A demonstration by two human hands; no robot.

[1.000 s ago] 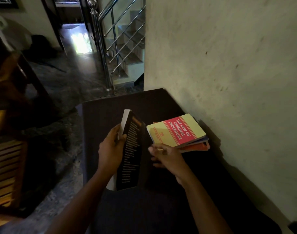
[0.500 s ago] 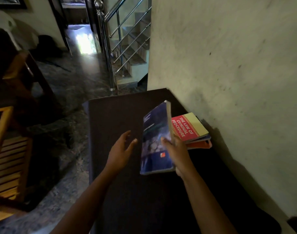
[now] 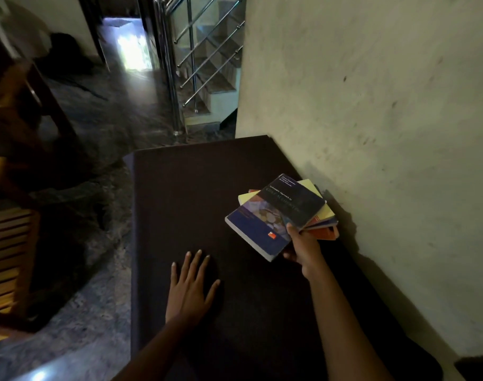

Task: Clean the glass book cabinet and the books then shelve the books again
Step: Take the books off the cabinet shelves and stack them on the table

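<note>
Right hand [image 3: 303, 247]: grips the near corner of the dark blue paperback book [image 3: 274, 214], lying on the stack of books [image 3: 327, 218].
Left hand [image 3: 189, 288]: flat, fingers spread, holding nothing, on the dark brown cushioned surface [image 3: 185, 193].

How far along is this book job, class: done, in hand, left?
Done: several books lie stacked by the wall. In hand: the right hand grips the blue book over them; the left hand rests flat on the dark surface. Left: shelving; no cabinet shows.
</note>
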